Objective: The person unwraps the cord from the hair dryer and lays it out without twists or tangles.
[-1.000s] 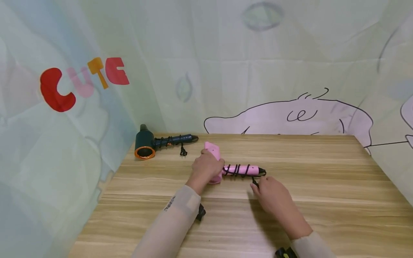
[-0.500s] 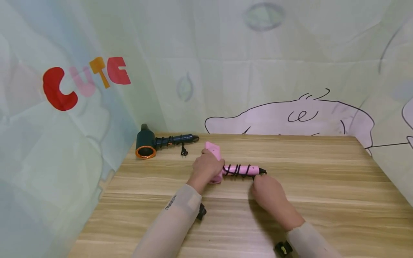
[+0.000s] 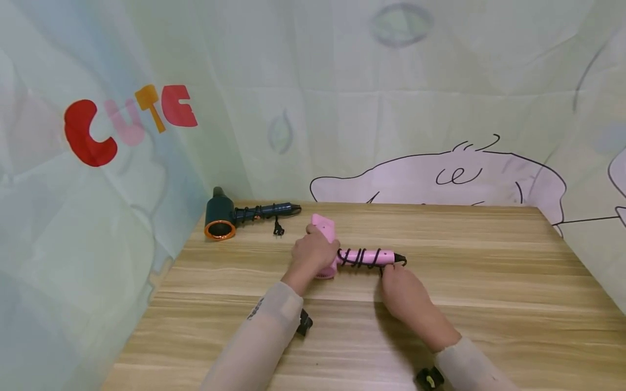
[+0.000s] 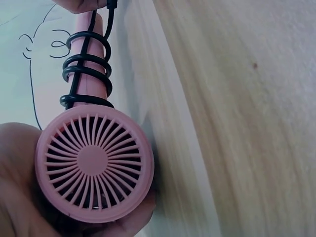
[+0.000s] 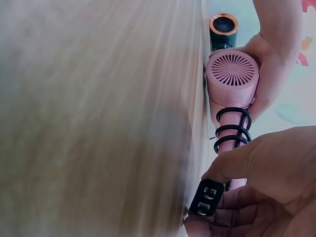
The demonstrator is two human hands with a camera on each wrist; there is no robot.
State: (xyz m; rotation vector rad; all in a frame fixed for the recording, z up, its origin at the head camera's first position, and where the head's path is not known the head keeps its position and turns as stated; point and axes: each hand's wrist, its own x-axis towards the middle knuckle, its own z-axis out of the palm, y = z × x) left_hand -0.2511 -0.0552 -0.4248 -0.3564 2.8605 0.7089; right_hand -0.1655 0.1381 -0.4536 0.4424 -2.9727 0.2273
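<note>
A pink hair dryer (image 3: pixel 324 227) lies on the wooden table, its handle pointing right. My left hand (image 3: pixel 313 252) grips the dryer's head from above, fingers around the barrel. Black cord (image 4: pixel 88 59) is wound in several loops about the handle. Close to the handle's tail, my right hand (image 3: pixel 407 293) pinches the cord's black plug (image 5: pixel 207 197) between thumb and fingers, its metal prongs showing in the right wrist view. From the head camera the plug is mostly hidden by that hand. The round vent grille (image 4: pixel 93 160) faces the left wrist camera.
A dark green hair dryer (image 3: pixel 220 212) with an orange rim lies at the table's back left, its cord wrapped on the handle and its small plug (image 3: pixel 278 228) hanging loose. Printed curtains (image 3: pixel 342 125) stand along the back and left edges of the table (image 3: pixel 489 260).
My right hand has shifted slightly left, in against the handle, bringing the plug with it out of the head camera's sight. My left hand keeps its grip on the pink hair dryer.
</note>
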